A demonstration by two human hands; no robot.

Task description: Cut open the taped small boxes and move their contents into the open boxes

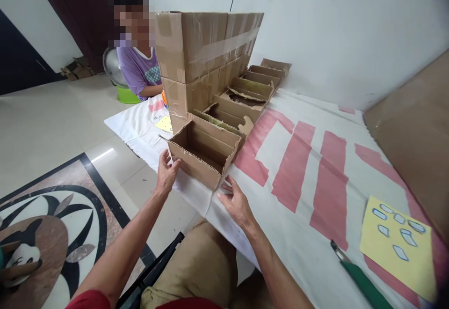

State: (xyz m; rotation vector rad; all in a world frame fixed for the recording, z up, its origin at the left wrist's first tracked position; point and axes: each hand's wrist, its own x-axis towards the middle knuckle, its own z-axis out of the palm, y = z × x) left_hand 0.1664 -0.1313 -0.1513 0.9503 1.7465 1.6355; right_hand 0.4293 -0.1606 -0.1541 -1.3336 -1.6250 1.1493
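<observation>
At the near corner of the table stands an open-topped cardboard box [199, 166], with nothing visible inside. My left hand [167, 171] is at its left front side, thumb and fingers apart, the fingertips close to or touching the cardboard. Just off the box's right front corner is my right hand [235, 200], its fingers spread and slightly curled, holding nothing. Behind this box a row of similar open cardboard boxes [229, 112] with torn edges runs back toward the wall. A wall of taped, closed cartons [206, 42] rises along the row's left side.
A green-handled cutter [365, 281] lies at the lower right beside a yellow sheet [393, 271] with blue-outlined shapes. Pink strips [296, 164] mark the white tablecloth [266, 234]. A large cardboard piece [414, 126] stands at right. Across the table sits a person in a purple shirt [135, 68].
</observation>
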